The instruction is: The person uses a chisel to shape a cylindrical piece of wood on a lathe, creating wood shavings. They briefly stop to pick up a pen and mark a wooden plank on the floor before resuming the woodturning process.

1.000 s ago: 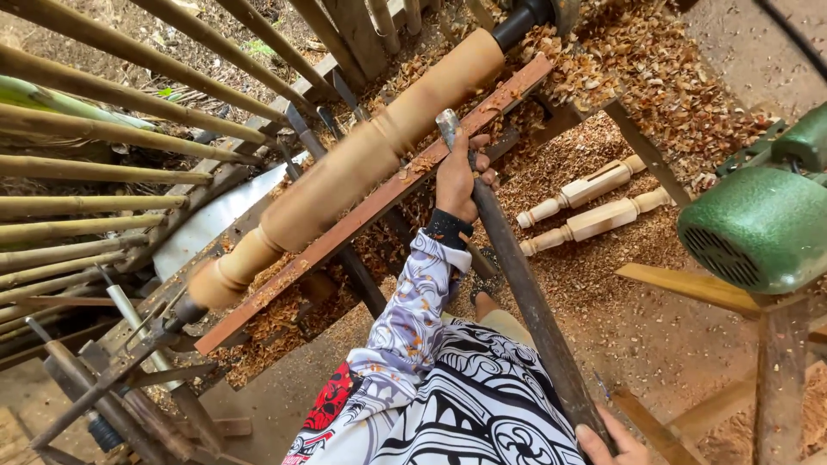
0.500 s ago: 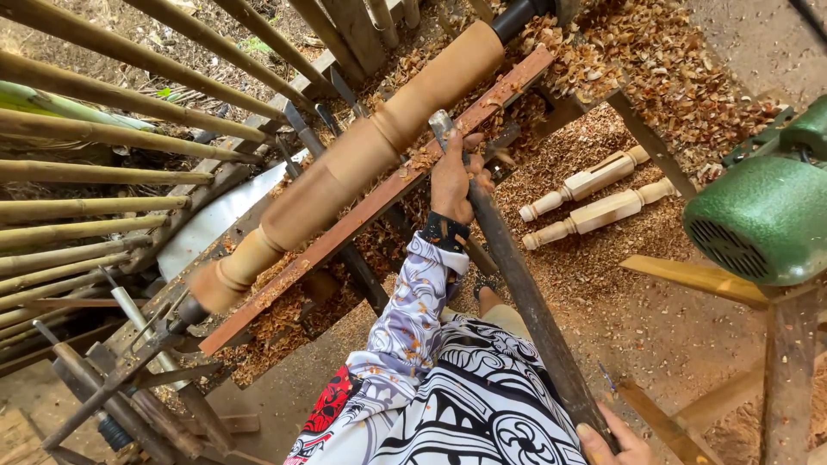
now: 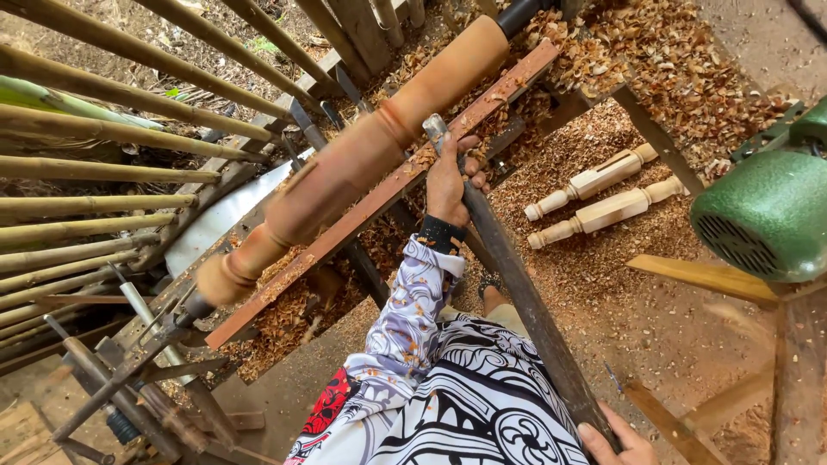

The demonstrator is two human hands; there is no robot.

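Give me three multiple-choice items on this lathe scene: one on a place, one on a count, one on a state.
1. Where does the chisel tip rest?
A. on the tool rest by the workpiece
B. on the motor
C. in the shavings

2. How many finished spindles lie on the shavings?
A. one
B. two
C. four

3. How is the chisel held?
A. left hand near the tip, right hand at the handle end
B. one hand only
C. lying loose

Answers:
1 A, the blade lies across the rest.
2 B, a pale pair lies side by side.
3 A, both hands grip it.
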